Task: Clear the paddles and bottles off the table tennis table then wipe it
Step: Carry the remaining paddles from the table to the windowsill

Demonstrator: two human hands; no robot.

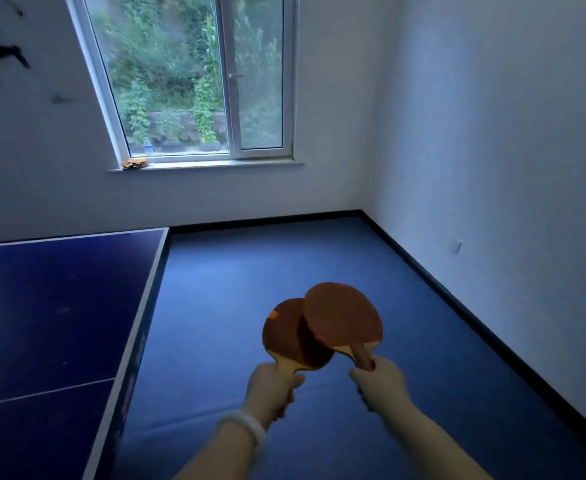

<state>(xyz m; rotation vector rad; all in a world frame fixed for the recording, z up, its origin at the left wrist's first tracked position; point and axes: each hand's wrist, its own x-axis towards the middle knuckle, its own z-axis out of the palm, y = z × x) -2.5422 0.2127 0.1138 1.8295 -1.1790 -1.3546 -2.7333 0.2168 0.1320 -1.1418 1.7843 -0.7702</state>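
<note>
Beside the table tennis table (59, 306), left hand (270, 389) and right hand (381, 382) each grip a paddle (295, 337), fingers curled round its handle. Visible tabletop cleared; wiping remains.

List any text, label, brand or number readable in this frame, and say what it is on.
None can be read.
Bottle on the windowsill: it has a blue label, too small and blurred to read.
Table tennis table: there are faint marks on its side edge, too dark and blurred to read.
Left paddle and right paddle: no print shows on either.
Wall, upper left: a dark figure graphic, with no letters visible.
</note>
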